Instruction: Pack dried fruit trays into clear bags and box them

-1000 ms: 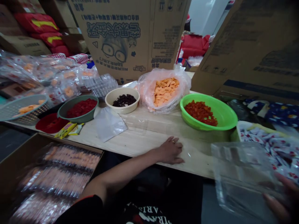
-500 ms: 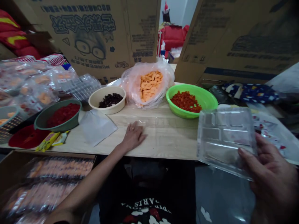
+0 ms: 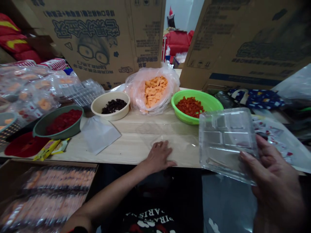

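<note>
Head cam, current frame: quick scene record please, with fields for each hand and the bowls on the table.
right hand: gripping a clear plastic compartmented tray, tilted, above the table edge
left hand: flat on a pale wooden table, fingers spread, holding nothing
bowls: bright green plastic basin of diced orange-red pieces; cream round bowl of dark pieces; dark green bowl of red pieces
</note>
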`<state>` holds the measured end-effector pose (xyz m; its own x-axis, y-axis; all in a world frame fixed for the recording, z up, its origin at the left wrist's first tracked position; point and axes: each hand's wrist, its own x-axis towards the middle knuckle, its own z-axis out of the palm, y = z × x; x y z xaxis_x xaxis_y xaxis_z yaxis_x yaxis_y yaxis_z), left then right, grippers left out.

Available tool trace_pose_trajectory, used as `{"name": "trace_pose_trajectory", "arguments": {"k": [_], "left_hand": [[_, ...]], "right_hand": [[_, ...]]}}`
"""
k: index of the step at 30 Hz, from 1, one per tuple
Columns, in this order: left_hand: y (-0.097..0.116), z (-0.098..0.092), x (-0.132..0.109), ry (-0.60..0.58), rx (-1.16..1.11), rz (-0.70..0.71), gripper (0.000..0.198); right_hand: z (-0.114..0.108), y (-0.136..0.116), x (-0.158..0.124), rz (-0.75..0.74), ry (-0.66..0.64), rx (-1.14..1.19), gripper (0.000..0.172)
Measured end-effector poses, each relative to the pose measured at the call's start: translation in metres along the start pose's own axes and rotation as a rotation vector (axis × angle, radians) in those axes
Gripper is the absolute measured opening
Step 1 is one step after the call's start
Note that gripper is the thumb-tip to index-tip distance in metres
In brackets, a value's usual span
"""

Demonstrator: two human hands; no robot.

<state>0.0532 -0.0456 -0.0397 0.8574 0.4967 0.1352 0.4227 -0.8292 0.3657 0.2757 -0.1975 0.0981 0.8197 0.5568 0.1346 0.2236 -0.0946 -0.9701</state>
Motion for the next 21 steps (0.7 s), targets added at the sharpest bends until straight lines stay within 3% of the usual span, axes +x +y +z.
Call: {"name": "trace_pose_trajectory", "arguments": {"k": [4, 7, 9, 11, 14, 17, 21], "left_hand": [[0.013, 0.014, 0.016, -0.036, 0.047, 0.054, 0.033], [0.016, 0.014, 0.021, -0.008, -0.001, 0.033, 0.037], [0.023, 0.007, 0.028, 0.08, -0.109, -0.018, 0.05], [0.036, -0.007, 0.039, 0.245, -0.357, -0.084, 0.045], [0.058, -0.041, 0.05, 0.431, -1.036, -0.221, 0.034], [0.069, -0.078, 0.043, 0.4, -1.616, -0.295, 0.045], [0.059, -0.105, 0.02, 0.485, -1.775, -0.401, 0.038]], "right_hand": [[0.001, -0.01, 0.006, 0.029, 0.013, 0.1, 0.086], [-0.009, -0.017, 0.012, -0.045, 0.067, 0.072, 0.081], [-0.014, -0.018, 0.014, -0.107, 0.087, 0.024, 0.076], [-0.011, -0.016, 0.013, -0.146, 0.065, -0.074, 0.073], [0.016, -0.011, 0.001, -0.209, -0.111, -0.198, 0.066], [0.061, -0.009, -0.023, -0.386, -0.305, -0.162, 0.049], [0.11, -0.014, -0.054, -0.544, -0.462, -0.061, 0.046]]}}
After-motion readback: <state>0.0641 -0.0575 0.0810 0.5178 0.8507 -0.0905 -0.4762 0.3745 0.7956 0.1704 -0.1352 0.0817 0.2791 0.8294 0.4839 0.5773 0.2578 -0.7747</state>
